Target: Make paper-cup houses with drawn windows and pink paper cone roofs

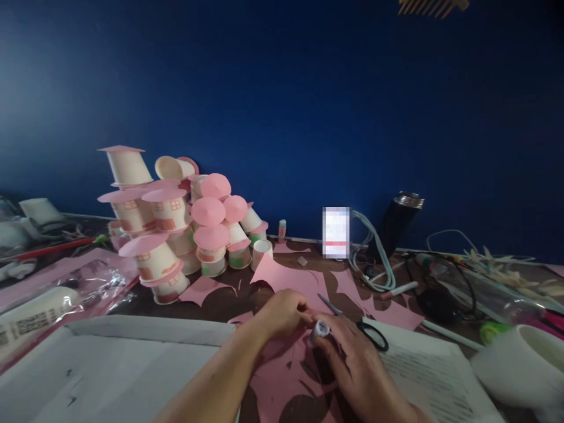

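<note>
Right hand (359, 361), fingers (340, 330) clasping short whitish tube (321, 330), left hand (283, 312) over pink paper (274, 382), grip unclear

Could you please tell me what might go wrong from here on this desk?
The scissors lie right by the right hand, which seems to hide part of them, so a finger might get nicked. One paper cup lies on its side high up on the stacked cups; a bump could perhaps send it rolling down. The small tube in the right hand is above loose pink paper scraps, so a slip might drop it among them.
</note>
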A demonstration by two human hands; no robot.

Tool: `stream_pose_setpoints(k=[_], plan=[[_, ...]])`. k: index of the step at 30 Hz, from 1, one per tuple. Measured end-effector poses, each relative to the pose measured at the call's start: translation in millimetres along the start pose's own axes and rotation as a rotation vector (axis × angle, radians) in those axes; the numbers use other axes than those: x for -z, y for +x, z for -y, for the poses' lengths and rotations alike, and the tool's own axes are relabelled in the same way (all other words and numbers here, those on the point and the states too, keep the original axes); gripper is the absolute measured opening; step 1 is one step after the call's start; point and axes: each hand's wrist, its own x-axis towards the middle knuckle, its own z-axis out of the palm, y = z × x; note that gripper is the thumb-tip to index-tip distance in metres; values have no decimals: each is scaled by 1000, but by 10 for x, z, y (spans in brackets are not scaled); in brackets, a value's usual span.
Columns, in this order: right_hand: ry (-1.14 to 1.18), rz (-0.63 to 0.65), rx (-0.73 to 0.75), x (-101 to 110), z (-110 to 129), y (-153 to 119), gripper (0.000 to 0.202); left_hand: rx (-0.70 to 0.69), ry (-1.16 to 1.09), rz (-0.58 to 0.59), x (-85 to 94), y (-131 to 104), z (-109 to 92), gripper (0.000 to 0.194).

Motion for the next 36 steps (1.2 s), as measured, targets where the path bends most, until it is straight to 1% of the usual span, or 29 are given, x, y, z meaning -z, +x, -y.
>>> stream_pose_setpoints(k=[5, 11, 17, 23, 27, 30, 33, 36], plan=[[50, 57, 15, 43, 35, 16, 30, -15, 1, -6, 0, -2, -3, 24], [30, 15, 20, 16, 32, 16, 30, -17, -14, 13, 4, -6, -17, 21], [42, 71, 19, 31, 27, 4, 28, -32, -11, -3, -8, 6, 21, 23], [-31, 8, -2, -32, -7, -7, 27, -25, -13, -11, -15, 13, 26, 19], [19, 23, 23, -35, -13, 21, 29, -20, -28, 2, -21, 12, 21, 16], [16, 27, 14, -21, -22, 33, 28, -15, -36, 7, -26, 10, 24, 16], [-26, -23, 5, 2, -40, 14, 26, -13, -33, -1, -24, 7, 18, 18], [-62, -158, -20, 42, -77, -20, 26, -3, -28, -18, -20, 1, 2, 21]])
